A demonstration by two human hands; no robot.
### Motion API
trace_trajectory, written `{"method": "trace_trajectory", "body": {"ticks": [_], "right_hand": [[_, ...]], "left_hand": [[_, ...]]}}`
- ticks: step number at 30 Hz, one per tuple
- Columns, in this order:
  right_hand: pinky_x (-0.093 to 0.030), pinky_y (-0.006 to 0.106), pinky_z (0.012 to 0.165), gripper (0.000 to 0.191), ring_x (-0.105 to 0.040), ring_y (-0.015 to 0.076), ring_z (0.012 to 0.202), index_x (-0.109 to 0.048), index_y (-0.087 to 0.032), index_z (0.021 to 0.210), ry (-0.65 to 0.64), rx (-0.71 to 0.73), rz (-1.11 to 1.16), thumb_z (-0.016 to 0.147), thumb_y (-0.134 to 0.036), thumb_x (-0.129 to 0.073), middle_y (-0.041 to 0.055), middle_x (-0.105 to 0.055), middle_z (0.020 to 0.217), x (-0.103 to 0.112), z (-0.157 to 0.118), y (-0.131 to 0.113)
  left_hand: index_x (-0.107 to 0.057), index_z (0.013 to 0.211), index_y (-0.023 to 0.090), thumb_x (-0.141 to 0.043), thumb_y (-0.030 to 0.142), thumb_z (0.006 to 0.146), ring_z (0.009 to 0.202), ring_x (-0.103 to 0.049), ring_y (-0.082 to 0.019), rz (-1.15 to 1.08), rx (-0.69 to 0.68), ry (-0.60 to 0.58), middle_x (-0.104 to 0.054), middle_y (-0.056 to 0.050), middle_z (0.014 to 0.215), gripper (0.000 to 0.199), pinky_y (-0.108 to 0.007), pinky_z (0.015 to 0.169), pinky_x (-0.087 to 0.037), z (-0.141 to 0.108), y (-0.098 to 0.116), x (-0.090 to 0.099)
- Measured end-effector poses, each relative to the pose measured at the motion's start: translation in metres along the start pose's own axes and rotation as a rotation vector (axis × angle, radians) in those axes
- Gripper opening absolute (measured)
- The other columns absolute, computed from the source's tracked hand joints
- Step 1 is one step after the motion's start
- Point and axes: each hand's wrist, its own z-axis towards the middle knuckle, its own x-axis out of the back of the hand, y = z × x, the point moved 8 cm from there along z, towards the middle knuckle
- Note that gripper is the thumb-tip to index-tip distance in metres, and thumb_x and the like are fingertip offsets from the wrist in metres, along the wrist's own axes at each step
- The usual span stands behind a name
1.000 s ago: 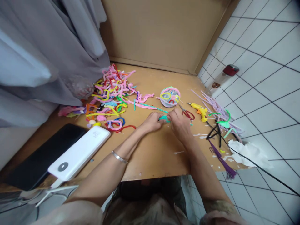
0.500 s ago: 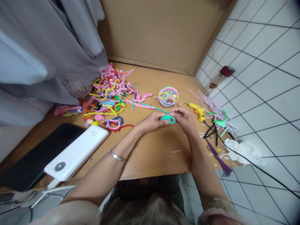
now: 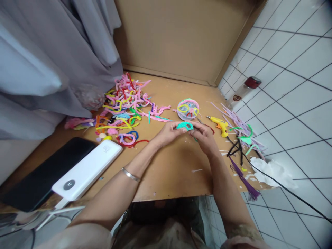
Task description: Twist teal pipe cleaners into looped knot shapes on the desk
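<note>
A teal pipe cleaner [image 3: 184, 126], coiled into a small looped shape, is held up between both hands over the table. My left hand [image 3: 169, 132] pinches its left side between thumb and fingers. At its right end, my right hand [image 3: 203, 135] is closed, with a bit of teal strand showing below the fingers. Just beyond the hands stands a round clear container [image 3: 188, 109] decorated with pink and yellow pipe cleaners. Part of a pair of scissors with a red handle [image 3: 211, 129] shows behind my right hand.
Tangled pipe cleaners [image 3: 129, 100] are heaped at the back left. A white power bank [image 3: 88, 169] and a black slab [image 3: 46, 173] lie front left. To the right are a yellow glue gun [image 3: 220, 126] with its cord, lilac strips [image 3: 236, 121], a purple tassel [image 3: 246, 183] and crumpled tissue [image 3: 272, 171].
The teal strand that stretched away to the back left from the hands now shows below my right hand. The coiled piece has turned slightly, and the view has shifted a little.
</note>
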Motion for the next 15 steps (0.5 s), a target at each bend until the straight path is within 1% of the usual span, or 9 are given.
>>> {"method": "trace_trajectory", "body": {"ticks": [3, 4, 6, 10, 13, 15], "right_hand": [[-0.049, 0.037, 0.093, 0.033, -0.064, 0.0217, 0.101, -0.077, -0.023, 0.106, -0.016, 0.049, -0.008, 0.077, -0.039, -0.073, 0.0064, -0.072, 0.112, -0.0033, 0.0, -0.0034], [-0.048, 0.039, 0.097, 0.031, -0.064, 0.0226, 0.105, -0.078, -0.023, 0.103, -0.005, 0.069, -0.019, 0.077, -0.04, -0.074, 0.0063, -0.072, 0.112, -0.0034, 0.0003, -0.0046], [-0.047, 0.04, 0.099, 0.026, -0.064, 0.0236, 0.106, -0.079, -0.024, 0.096, 0.03, 0.096, -0.045, 0.077, -0.041, -0.075, 0.0058, -0.073, 0.107, -0.0027, 0.0011, -0.0058], [-0.049, 0.04, 0.095, 0.022, -0.065, 0.0231, 0.099, -0.08, -0.024, 0.089, 0.081, 0.094, -0.049, 0.076, -0.041, -0.076, 0.005, -0.074, 0.098, -0.0011, 0.0021, -0.0034], [-0.05, 0.037, 0.088, 0.019, -0.065, 0.0212, 0.091, -0.08, -0.023, 0.086, 0.12, 0.087, -0.027, 0.074, -0.037, -0.077, 0.0045, -0.074, 0.093, 0.0011, 0.0018, -0.0017], [-0.051, 0.035, 0.083, 0.018, -0.064, 0.0196, 0.086, -0.08, -0.022, 0.085, 0.145, 0.085, -0.02, 0.073, -0.036, -0.077, 0.004, -0.073, 0.089, 0.0025, 0.0016, -0.0009]], "left_hand": [[-0.066, 0.068, 0.014, -0.075, 0.06, 0.07, 0.065, -0.052, -0.013, 0.012, -0.007, 0.016, -0.056, 0.001, 0.06, 0.047, -0.025, 0.065, -0.044, 0.0005, -0.0005, 0.0019], [-0.066, 0.068, 0.014, -0.074, 0.06, 0.07, 0.065, -0.052, -0.014, 0.019, -0.014, 0.013, -0.056, 0.001, 0.06, 0.047, -0.025, 0.066, -0.044, 0.0008, -0.0007, 0.0018], [-0.066, 0.067, 0.013, -0.074, 0.06, 0.07, 0.067, -0.053, -0.014, 0.044, -0.029, 0.012, -0.058, 0.0, 0.062, 0.047, -0.026, 0.068, -0.045, 0.0015, -0.0011, 0.0017], [-0.068, 0.072, 0.014, -0.071, 0.059, 0.074, 0.073, -0.058, -0.016, 0.116, -0.057, 0.01, -0.065, -0.002, 0.07, 0.046, -0.028, 0.074, -0.047, 0.0025, 0.0, 0.0005], [-0.07, 0.081, 0.013, -0.066, 0.057, 0.08, 0.082, -0.061, -0.019, 0.172, -0.08, -0.016, -0.07, -0.005, 0.082, 0.044, -0.03, 0.08, -0.048, 0.0016, 0.0025, -0.0026], [-0.07, 0.087, 0.012, -0.063, 0.054, 0.084, 0.087, -0.062, -0.02, 0.215, -0.084, -0.009, -0.072, -0.008, 0.09, 0.042, -0.031, 0.084, -0.048, 0.0005, 0.0031, -0.0027]]}}
